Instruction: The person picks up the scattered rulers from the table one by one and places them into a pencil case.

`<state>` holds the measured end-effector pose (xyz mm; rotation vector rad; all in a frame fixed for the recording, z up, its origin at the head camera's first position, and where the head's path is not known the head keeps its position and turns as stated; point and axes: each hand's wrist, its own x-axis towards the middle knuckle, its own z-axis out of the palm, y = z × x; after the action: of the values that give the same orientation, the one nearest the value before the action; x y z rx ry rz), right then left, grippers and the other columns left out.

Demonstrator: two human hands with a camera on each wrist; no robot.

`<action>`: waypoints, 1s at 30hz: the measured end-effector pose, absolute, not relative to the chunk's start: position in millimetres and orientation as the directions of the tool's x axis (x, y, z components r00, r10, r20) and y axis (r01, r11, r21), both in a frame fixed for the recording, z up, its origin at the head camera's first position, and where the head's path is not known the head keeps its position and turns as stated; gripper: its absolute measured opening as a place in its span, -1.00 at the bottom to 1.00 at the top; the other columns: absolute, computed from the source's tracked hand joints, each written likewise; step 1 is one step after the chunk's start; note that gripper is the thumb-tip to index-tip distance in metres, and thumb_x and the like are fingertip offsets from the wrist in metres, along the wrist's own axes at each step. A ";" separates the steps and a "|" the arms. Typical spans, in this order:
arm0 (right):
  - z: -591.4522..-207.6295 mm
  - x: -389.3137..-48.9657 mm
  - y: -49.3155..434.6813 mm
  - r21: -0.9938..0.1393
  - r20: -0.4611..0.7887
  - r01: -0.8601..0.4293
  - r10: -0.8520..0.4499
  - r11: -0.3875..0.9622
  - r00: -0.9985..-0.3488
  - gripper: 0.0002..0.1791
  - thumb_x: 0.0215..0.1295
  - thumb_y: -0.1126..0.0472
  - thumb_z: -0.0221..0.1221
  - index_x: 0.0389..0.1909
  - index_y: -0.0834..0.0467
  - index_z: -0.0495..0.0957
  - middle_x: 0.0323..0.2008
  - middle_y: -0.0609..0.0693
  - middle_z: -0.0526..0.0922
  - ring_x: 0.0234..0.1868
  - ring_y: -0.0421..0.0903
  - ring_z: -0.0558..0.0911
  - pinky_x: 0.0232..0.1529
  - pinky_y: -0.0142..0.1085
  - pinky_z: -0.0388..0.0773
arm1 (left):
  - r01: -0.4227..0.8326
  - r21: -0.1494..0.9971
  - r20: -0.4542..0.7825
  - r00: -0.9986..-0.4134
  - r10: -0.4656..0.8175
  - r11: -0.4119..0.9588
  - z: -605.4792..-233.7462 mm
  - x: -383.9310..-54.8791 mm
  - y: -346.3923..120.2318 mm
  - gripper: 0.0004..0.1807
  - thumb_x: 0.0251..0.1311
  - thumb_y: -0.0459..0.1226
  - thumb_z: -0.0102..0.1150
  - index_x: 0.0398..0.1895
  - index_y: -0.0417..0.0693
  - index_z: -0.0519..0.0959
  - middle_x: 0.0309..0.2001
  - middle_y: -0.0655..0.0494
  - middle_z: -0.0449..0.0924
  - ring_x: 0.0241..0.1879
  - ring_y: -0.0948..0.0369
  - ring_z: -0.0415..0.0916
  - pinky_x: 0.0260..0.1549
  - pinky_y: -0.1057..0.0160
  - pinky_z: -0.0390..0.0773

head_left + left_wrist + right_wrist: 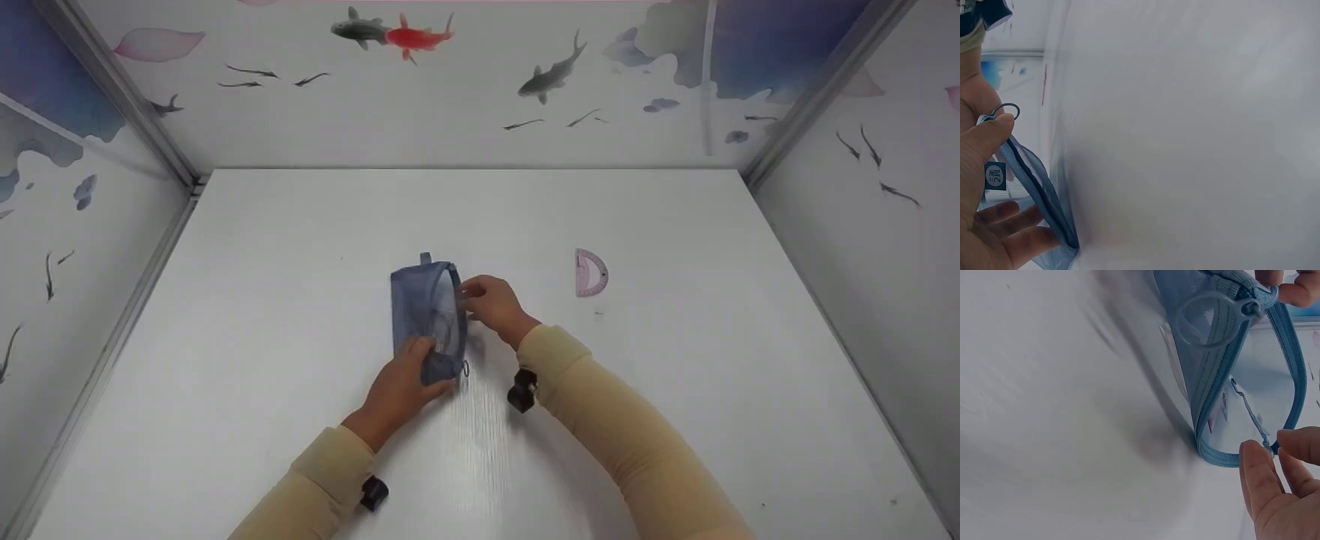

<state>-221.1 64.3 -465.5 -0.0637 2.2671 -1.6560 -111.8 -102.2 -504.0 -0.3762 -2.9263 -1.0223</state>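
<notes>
A blue mesh zipper pouch (412, 307) stands on the white table with its zipped side parted toward the right. My left hand (397, 386) grips the near end, thumb by the ring pull (1008, 107). At the pouch's right edge, my right hand (495, 304) pinches the rim of the mouth between thumb and fingers (1261, 475). Through the opening the right wrist view shows a thin cord-like strip (1249, 410) and a small pinkish piece, hard to identify. A dark label (995, 176) shows on the pouch in the left wrist view.
A pink semicircular protractor (592, 273) lies on the table to the right of the right hand. White panels printed with fish (551, 75) enclose the table at the back and both sides. Each forearm carries a black wrist device (523, 390).
</notes>
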 end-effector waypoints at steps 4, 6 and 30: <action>-464.2 -221.5 67.4 -0.933 -0.227 0.149 -0.214 0.329 -0.950 -0.65 0.30 0.44 0.06 0.11 0.36 0.47 0.03 0.23 0.55 0.05 0.06 0.56 -0.02 -0.18 0.57 | 0.242 0.602 0.106 -0.969 0.224 0.761 -505.1 -112.3 -102.3 -0.31 0.03 -0.17 0.45 0.17 -0.16 0.31 0.10 -0.13 0.40 -0.04 0.02 0.50 -0.04 0.00 0.53; -463.1 -221.6 69.7 -0.933 -0.226 0.150 -0.207 0.327 -0.952 -0.65 0.30 0.43 0.07 0.11 0.35 0.47 0.02 0.22 0.55 0.05 0.05 0.56 -0.02 -0.18 0.57 | 0.246 0.596 0.109 -0.968 0.227 0.765 -505.5 -112.5 -102.4 -0.32 0.02 -0.17 0.45 0.15 -0.15 0.32 0.08 -0.12 0.40 -0.05 0.02 0.50 -0.05 0.01 0.53; -456.0 -224.8 101.4 -0.895 -0.083 -0.014 -0.197 0.445 -0.977 -0.59 0.31 0.37 0.15 0.17 0.32 0.43 0.08 0.24 0.54 0.09 0.07 0.57 0.04 -0.13 0.54 | 0.258 0.622 0.120 -0.964 0.236 0.739 -508.1 -112.5 -105.0 -0.35 0.05 -0.15 0.43 0.13 -0.16 0.33 0.01 -0.05 0.43 -0.09 0.08 0.46 -0.06 0.02 0.51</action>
<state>-224.8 101.4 -456.0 -0.1860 2.5176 -1.5568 -112.5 -105.0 -508.1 -0.4122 -2.8988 -1.0439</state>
